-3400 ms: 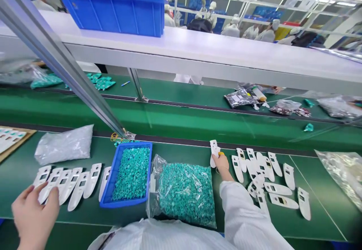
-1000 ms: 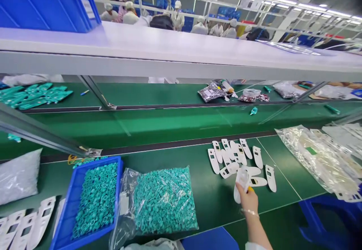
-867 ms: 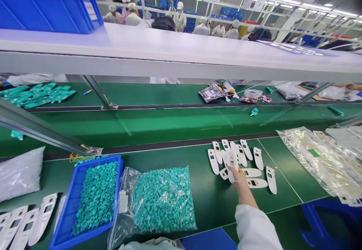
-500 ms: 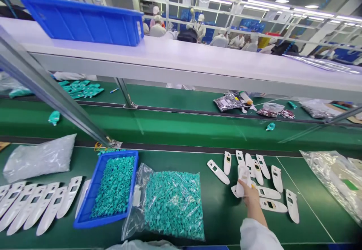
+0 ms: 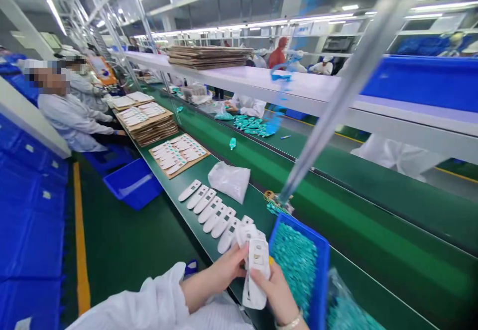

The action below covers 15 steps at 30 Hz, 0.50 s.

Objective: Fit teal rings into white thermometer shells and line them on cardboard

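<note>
A small bunch of white plastic device shells (image 5: 257, 276), each with a window cutout, is held in front of me between both hands. My right hand (image 5: 277, 290) grips the lower part, its thumb across the front shell. From the other side my left hand (image 5: 232, 265) is closed on the bunch, its fingertips partly hidden behind it. Similar white shells (image 5: 211, 210) lie in a slanted row on the green bench, just beyond my left hand. Right of my hands stands a blue tray (image 5: 325, 270) filled with small teal ring-shaped parts (image 5: 293, 258).
A clear bag of teal parts (image 5: 351, 305) lies beside the tray. Further along are a white plastic bag (image 5: 229, 178), cardboard (image 5: 204, 157) with shells on it, and a stack of cardboard sheets (image 5: 155, 133). A metal post (image 5: 324, 111) rises by the tray. Co-workers (image 5: 70, 106) sit at left.
The view has swung left along the bench. My right hand has brought shells from the right side to beside the blue tray, and my left hand has come into view on them.
</note>
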Tool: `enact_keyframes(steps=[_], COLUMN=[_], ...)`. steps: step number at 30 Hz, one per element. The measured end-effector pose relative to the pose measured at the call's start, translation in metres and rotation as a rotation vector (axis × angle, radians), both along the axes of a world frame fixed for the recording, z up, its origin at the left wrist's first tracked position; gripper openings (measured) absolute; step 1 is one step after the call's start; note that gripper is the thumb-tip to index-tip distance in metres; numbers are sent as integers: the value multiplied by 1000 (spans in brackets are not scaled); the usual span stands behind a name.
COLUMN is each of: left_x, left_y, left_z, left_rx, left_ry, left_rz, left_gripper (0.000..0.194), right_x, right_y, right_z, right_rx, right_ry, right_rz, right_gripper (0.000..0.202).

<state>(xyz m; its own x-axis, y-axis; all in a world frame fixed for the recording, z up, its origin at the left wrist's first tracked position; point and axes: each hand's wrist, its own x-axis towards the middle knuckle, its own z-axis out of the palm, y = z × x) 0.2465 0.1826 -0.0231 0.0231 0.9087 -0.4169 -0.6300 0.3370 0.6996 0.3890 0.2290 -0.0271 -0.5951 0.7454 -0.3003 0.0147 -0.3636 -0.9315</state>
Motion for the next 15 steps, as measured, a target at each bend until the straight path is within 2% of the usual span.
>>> enact_keyframes(steps=[2,4,6,8,10,12,15], left_x=[-53,-114,-172,-219,-256,-287,-330], left_y=[-7,-13,-16,-14,-5,12,56], left_z=[-16,-26,-30,-29,-29,-34,-54], left_rx=[-51,-97,-133,-149,-146,-151,-206], left_ry=[-22,-14,43,158,318,462,614], left_rz=[144,259,281,225,144,88,87], left_gripper=[55,55,57,57,51,44,37], right_x=[-79,-145,-196,-228,-239,-229,-191], right_y=[-6,-13,-17,-16,-3,22,73], right_z=[-11,-23,-28,-26,-21,-22,-42], right_rx=[5,-78,-211,-351,-455,-481,-319], right_ry=[19,33,68,102,95,39,-156], right_rz=[58,34,-44,-169,-309,-431,-573], right_gripper=[48,48,47,46,49,53,56])
